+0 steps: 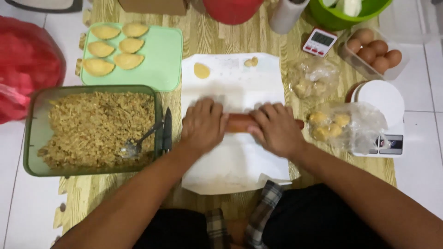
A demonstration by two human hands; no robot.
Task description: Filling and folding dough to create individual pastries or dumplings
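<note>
My left hand (203, 125) and my right hand (276, 129) both press palm-down on a brown wooden rolling pin (240, 122) lying crosswise on a white sheet (235, 161). What lies under the pin is hidden by the hands. A small flat disc of yellow dough (201, 70) and a scrap of dough (251, 62) lie at the sheet's far end.
A green glass dish (32, 133) of crumbly brown filling with a spoon (136, 144) sits left, a knife (167, 130) beside it. A green board (161, 60) holds several folded pastries. Right: bagged dough balls (330, 125), kitchen scale (383, 115), eggs (374, 50), timer (319, 41).
</note>
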